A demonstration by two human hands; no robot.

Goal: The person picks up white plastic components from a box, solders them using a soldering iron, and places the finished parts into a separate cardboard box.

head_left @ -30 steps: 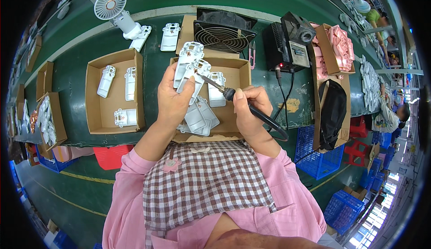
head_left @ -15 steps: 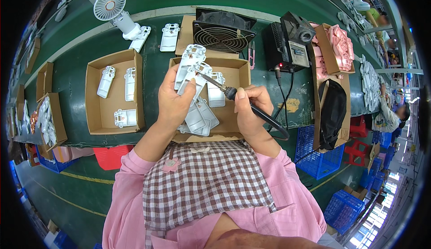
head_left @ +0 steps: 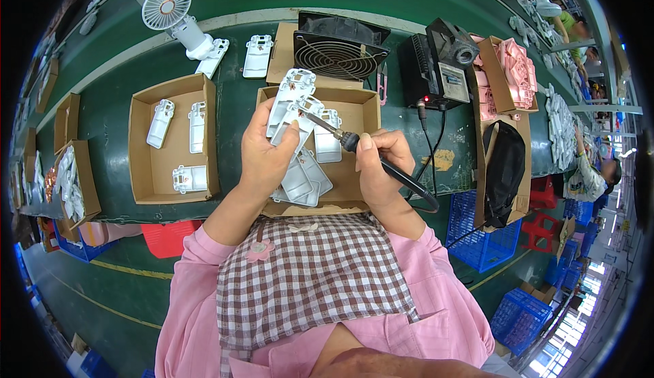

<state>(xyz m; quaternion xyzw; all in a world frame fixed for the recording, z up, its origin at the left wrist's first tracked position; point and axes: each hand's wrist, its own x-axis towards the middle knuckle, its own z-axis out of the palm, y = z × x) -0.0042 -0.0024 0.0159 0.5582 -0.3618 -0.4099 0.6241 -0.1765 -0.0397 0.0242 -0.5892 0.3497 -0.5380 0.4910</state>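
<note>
Held casings: two white casings (head_left: 294, 86), apparently overlapping, raised above the box by the bench's near edge, inner sides facing up with small copper-coloured parts showing
Long axis: from a far end, slightly right, to a near end, slightly left, toward the person
Left hand (head_left: 264, 152): closed round the casings' near left side, thumb over the nearer one, fingers mostly hidden beneath
Right hand (head_left: 383, 167): wrapped round the handle of a soldering iron (head_left: 349, 142), thumb uppermost
Tip to casing: the iron slants far and left across the casings' long axis, its tip at the nearer casing's copper-coloured part; whether they touch I cannot tell
Nearer hand: the left, which bears the casings; the right lies nearer the person and to the right, reaching them only through the iron
Box below (head_left: 357, 177): cardboard, at the bench's near edge, with more white casings (head_left: 300, 179) loosely piled
Left box (head_left: 144, 180): cardboard, also at the near edge, with three white casings (head_left: 162, 124) lying apart
Beyond: black fan (head_left: 337, 58) toward the bench's far edge; soldering station (head_left: 439, 71) to its right, red light lit
</note>
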